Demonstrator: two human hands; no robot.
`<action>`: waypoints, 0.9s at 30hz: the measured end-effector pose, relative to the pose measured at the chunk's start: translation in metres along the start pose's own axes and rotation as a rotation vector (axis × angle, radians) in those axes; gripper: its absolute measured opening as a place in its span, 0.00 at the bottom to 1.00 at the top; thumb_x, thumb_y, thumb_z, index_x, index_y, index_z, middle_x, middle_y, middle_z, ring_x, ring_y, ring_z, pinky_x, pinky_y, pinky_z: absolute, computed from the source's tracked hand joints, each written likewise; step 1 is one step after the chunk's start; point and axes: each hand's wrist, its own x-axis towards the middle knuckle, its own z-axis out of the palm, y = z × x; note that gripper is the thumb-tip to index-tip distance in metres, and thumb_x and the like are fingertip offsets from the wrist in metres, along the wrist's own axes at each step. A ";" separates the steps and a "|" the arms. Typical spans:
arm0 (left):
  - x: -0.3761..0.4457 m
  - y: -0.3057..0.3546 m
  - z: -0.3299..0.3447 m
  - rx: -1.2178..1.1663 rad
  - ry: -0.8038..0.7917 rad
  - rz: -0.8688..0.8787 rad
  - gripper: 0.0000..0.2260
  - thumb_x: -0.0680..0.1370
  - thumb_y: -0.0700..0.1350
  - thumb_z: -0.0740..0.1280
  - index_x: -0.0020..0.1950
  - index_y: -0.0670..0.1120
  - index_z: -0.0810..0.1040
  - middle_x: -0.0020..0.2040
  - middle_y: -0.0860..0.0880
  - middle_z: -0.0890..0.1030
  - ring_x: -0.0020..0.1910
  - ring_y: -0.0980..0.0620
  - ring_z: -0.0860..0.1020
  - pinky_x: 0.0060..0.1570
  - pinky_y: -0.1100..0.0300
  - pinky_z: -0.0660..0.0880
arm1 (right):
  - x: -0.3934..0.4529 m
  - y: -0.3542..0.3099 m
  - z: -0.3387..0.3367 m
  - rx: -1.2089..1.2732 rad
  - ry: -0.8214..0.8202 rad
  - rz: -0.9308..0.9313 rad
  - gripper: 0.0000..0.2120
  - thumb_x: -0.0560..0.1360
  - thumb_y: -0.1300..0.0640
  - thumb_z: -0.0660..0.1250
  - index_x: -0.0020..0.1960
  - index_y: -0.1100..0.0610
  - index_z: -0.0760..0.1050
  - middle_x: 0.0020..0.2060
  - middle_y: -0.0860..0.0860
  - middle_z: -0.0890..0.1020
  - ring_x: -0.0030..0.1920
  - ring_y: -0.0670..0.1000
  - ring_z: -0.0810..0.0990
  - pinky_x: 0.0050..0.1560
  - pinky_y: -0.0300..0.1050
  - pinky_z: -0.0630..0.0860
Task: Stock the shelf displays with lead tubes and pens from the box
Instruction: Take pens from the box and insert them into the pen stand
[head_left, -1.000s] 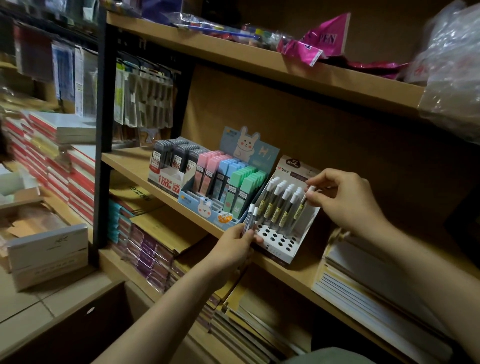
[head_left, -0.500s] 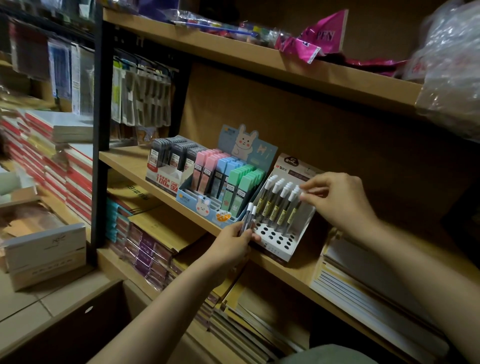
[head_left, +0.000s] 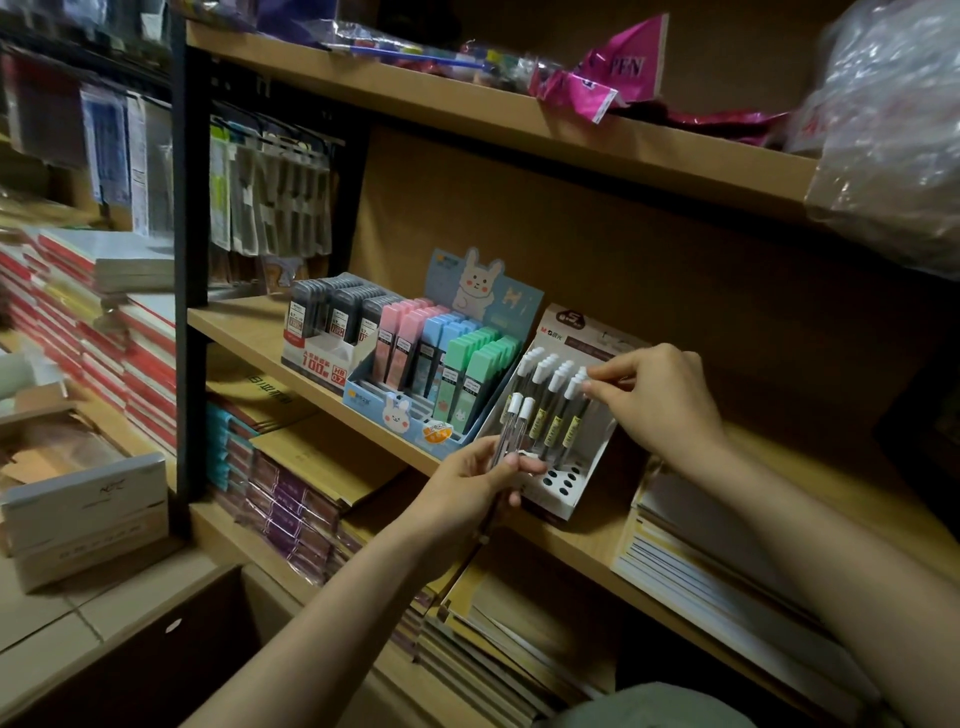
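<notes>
Lead tubes (head_left: 511, 431) gripped by left hand (head_left: 475, 480); right hand (head_left: 657, 400) pinches tube cap (head_left: 583, 375); wooden shelf (head_left: 249, 327).

The left hand (head_left: 470, 480) grips two white-capped lead tubes (head_left: 511, 431) before the white holed display (head_left: 563, 480); the right hand (head_left: 657, 400) pinches a cap in the standing row (head_left: 550, 400). A rabbit display (head_left: 441, 384) sits just beside it.

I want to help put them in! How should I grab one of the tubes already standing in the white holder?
Pinch its white cap, coming from above on the right, as the right hand does. The lead tubes stand leaning back in the white display stand with their bottoms sunk in holes, packed close, so probably only the caps are free to hold. The left hand holds two more.
</notes>
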 end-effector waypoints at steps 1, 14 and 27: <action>0.000 0.000 0.001 -0.010 -0.002 -0.005 0.14 0.83 0.43 0.57 0.66 0.39 0.72 0.31 0.59 0.81 0.26 0.63 0.73 0.24 0.71 0.68 | 0.000 0.000 0.001 -0.015 -0.001 -0.017 0.09 0.72 0.54 0.74 0.51 0.55 0.84 0.47 0.49 0.85 0.46 0.44 0.81 0.49 0.38 0.77; 0.001 -0.005 0.002 -0.042 -0.033 -0.009 0.14 0.83 0.43 0.57 0.66 0.41 0.72 0.40 0.57 0.84 0.32 0.61 0.76 0.30 0.69 0.72 | 0.007 -0.001 0.003 0.008 -0.077 0.075 0.04 0.74 0.56 0.73 0.48 0.54 0.84 0.46 0.49 0.84 0.38 0.36 0.74 0.36 0.27 0.66; 0.000 -0.003 0.008 0.016 -0.055 0.024 0.10 0.81 0.49 0.61 0.56 0.51 0.80 0.52 0.43 0.81 0.40 0.51 0.74 0.37 0.59 0.66 | -0.016 -0.013 -0.007 0.090 0.008 -0.058 0.16 0.77 0.51 0.69 0.63 0.54 0.78 0.53 0.47 0.76 0.44 0.42 0.77 0.45 0.28 0.72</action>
